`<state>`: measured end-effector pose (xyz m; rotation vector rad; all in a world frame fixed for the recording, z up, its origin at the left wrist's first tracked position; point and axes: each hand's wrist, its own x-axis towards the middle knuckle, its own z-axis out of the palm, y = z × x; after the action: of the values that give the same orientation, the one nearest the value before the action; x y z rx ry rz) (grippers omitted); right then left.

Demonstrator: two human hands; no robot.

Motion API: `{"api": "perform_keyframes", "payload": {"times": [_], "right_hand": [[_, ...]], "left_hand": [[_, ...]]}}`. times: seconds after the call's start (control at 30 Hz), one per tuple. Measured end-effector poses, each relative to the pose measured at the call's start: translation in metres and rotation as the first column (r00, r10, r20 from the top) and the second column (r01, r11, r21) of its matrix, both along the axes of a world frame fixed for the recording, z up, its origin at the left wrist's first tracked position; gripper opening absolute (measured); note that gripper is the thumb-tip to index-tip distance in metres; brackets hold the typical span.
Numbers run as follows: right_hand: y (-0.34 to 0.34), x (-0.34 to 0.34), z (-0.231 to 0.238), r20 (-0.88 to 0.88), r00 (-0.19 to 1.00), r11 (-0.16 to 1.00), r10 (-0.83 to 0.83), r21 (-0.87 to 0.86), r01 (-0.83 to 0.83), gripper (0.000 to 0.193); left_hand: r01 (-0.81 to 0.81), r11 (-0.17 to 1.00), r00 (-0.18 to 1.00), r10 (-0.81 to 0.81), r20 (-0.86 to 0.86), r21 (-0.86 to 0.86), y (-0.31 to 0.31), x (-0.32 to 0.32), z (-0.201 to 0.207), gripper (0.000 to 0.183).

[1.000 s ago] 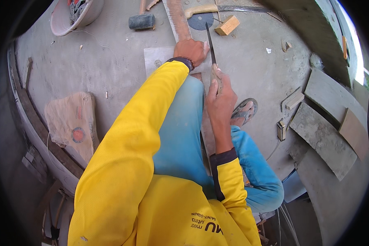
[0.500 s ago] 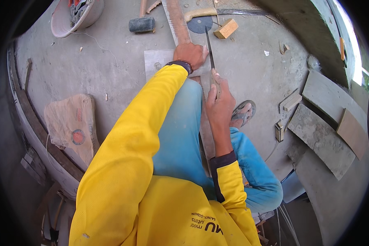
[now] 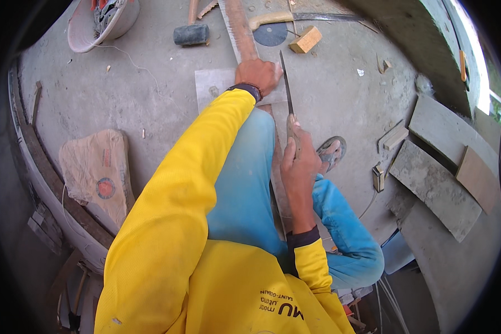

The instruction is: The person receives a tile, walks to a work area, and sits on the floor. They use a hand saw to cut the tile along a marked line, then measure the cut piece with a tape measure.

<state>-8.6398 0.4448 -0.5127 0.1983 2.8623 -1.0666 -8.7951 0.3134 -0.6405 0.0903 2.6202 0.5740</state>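
My left hand (image 3: 257, 75) is closed on a long wooden plank (image 3: 240, 30), its arm reaching forward over my raised knee. The plank runs from the far edge, under the hand, and back beside my leg; its left edge looks pale and jagged. In my right hand (image 3: 301, 158) is a handsaw (image 3: 286, 83), gripped by its handle. The thin dark blade points away from me, nearly edge-on, with its tip just right of my left hand. Whether the blade touches the plank cannot be made out. A pale flat sheet (image 3: 206, 89) lies beneath the plank.
Ahead lie a mallet (image 3: 191, 34), a grey disc (image 3: 270, 34), a wood block (image 3: 305, 39) and a long-bladed tool (image 3: 325, 17). A bucket (image 3: 125, 22) stands far left, a paper sack (image 3: 97, 167) nearer. Flat slabs (image 3: 437, 189) lie right, by my sandalled foot (image 3: 332, 153).
My right hand and the handsaw have drawn back toward my body, the blade's tip with them. My left hand stays in place on the plank.
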Motion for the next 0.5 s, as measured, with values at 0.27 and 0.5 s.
{"api": "perform_keyframes", "payload": {"times": [0.27,0.5], "right_hand": [[-0.008,-0.046,-0.019,0.115,0.993,1.0,-0.021,0.016,0.019,0.035],[0.004,0.021,0.014,-0.006,1.0,0.998,0.025,0.062,-0.024,0.031]], "left_hand": [[0.04,0.999,0.998,-0.039,-0.04,0.007,0.006,-0.006,-0.001,0.056],[0.019,1.0,1.0,-0.019,-0.012,0.002,0.002,-0.002,0.002,0.055]]}}
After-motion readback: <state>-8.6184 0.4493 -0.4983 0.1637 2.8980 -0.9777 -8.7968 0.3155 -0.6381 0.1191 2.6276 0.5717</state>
